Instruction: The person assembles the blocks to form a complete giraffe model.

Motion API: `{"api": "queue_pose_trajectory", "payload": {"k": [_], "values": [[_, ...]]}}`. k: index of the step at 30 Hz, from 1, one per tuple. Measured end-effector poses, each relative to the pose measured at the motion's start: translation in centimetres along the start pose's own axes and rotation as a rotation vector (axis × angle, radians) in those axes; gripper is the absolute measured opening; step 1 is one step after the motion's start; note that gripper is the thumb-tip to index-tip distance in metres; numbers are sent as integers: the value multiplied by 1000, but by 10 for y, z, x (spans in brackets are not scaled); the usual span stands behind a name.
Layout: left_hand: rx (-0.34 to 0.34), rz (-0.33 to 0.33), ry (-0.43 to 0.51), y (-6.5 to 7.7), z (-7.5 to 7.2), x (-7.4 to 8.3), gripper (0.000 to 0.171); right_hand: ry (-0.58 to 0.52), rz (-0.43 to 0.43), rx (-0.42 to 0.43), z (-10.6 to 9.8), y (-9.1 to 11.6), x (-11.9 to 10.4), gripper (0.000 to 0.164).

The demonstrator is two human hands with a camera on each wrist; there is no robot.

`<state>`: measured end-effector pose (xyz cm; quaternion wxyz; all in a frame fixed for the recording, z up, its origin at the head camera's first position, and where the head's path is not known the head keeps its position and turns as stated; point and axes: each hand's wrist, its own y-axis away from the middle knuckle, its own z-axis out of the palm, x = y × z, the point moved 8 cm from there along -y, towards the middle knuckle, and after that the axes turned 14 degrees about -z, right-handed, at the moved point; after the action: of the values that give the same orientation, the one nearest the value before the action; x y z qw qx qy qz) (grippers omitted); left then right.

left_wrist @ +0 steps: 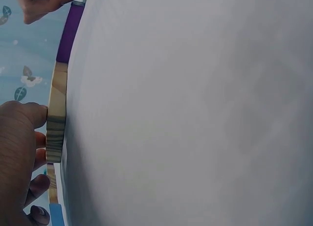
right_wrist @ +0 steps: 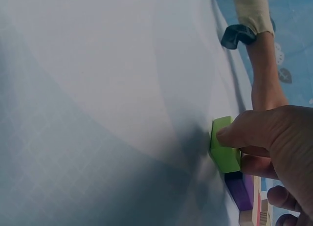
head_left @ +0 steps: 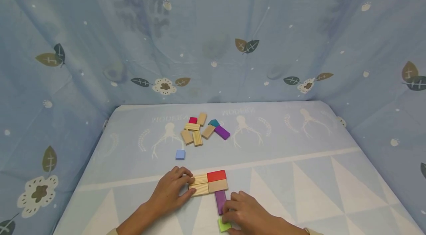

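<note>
My left hand point(head_left: 171, 188) rests at the left end of a group of flat wooden blocks. Its thumb and fingertips touch two striped natural blocks point(head_left: 202, 189), lying side by side. Against their right ends lie a red block point(head_left: 216, 176) and a plain natural block point(head_left: 217, 186). A purple block point(head_left: 220, 201) runs from the plain one toward me. At its near end my right hand point(head_left: 247, 211) pinches a light green block point(right_wrist: 225, 157) between thumb and fingers. In the right wrist view, the green block meets the purple block's end point(right_wrist: 239, 192).
Farther back lies a loose cluster of several natural blocks point(head_left: 197, 138), with a red point(head_left: 193, 120), a teal point(head_left: 214, 122) and a purple block point(head_left: 222, 132). A small blue block point(head_left: 180, 154) sits nearer. Patterned cloth point(head_left: 213, 35) hangs around the table's back and sides.
</note>
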<state>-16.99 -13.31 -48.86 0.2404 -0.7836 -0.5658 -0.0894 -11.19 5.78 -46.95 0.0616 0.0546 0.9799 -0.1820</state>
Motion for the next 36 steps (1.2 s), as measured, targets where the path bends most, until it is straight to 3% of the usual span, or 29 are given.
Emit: {"api": "queue_pose_trajectory", "payload": {"k": [9, 16, 22, 36], "values": [[-9, -10, 2, 0, 0, 0, 18, 58, -13, -2, -5, -2, 0, 15], [-13, -20, -5, 0, 1, -1, 19, 151, -66, -13, -2, -2, -4, 28], [-2, -3, 7, 0, 1, 0, 18, 209, -110, 12, -2, -2, -8, 29], [5, -7, 14, 0, 1, -1, 19, 7, 4, -111, 8, 1, 5, 31]]}}
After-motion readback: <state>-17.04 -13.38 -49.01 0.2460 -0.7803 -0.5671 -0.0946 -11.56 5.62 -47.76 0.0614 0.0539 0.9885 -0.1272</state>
